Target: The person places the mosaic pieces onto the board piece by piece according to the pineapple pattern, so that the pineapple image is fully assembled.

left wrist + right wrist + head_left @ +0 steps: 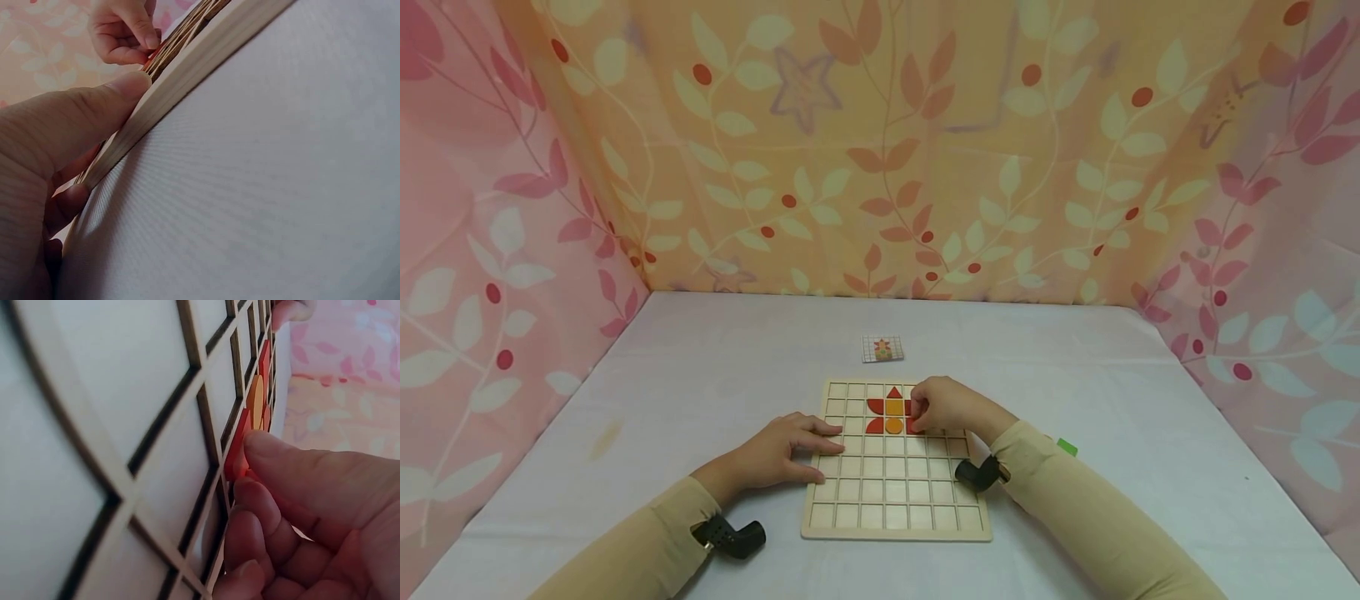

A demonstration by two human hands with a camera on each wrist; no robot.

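A wooden grid board lies on the white-covered table. My left hand rests on its left edge, fingers spread and thumb against the rim. Over the upper right of the grid, my right hand pinches a red tile between thumb and curled index finger, low against a cell. Beside it sit an orange round tile and, above that, an orange square tile. A red triangle tile tops the column. Two curved red tiles fill cells to the left. My right fingers partly cover red on the right side.
Behind the board lies a small pattern card printed with a gridded figure. A green piece shows on the table beyond my right sleeve. Patterned cloth walls enclose the table at the back and both sides.
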